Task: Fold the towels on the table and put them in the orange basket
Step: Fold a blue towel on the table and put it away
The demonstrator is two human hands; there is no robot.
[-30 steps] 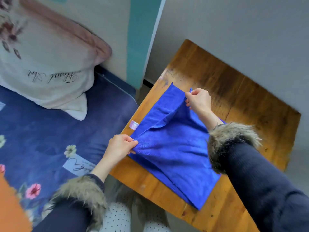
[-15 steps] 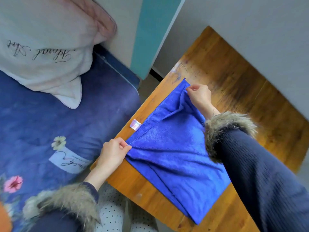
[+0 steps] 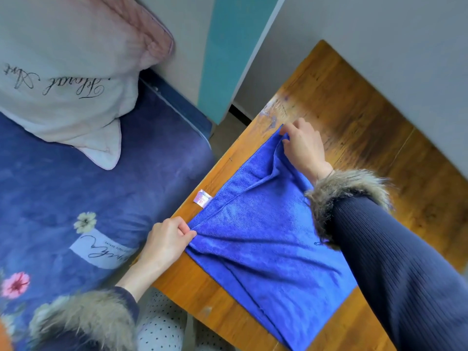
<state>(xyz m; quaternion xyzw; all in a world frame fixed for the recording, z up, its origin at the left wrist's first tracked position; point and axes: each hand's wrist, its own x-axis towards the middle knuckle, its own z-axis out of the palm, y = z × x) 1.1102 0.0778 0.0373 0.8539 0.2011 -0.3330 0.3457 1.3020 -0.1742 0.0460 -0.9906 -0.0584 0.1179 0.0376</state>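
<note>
A blue towel (image 3: 268, 247) lies folded over on the wooden table (image 3: 367, 127), its white label (image 3: 202, 198) sticking out at the left edge. My left hand (image 3: 167, 239) pinches the near-left corner of the upper layer at the table's edge. My right hand (image 3: 304, 145) pinches the far corner, pressed down near the table's far-left side. The upper layer is stretched between both hands with a ridge running across it. A sliver of orange (image 3: 3, 338) shows at the bottom left corner; I cannot tell whether it is the basket.
A bed with a dark blue floral cover (image 3: 76, 198) and a white pillow (image 3: 63, 84) lies left of the table. A grey wall (image 3: 379, 34) and a teal panel (image 3: 228, 51) stand behind. My dotted trousers (image 3: 162, 325) show below the table edge.
Both hands have carried the upper layer's corners toward the far-left edge of the towel and lowered them. The view has shifted right, and the orange patch has nearly left the frame.
</note>
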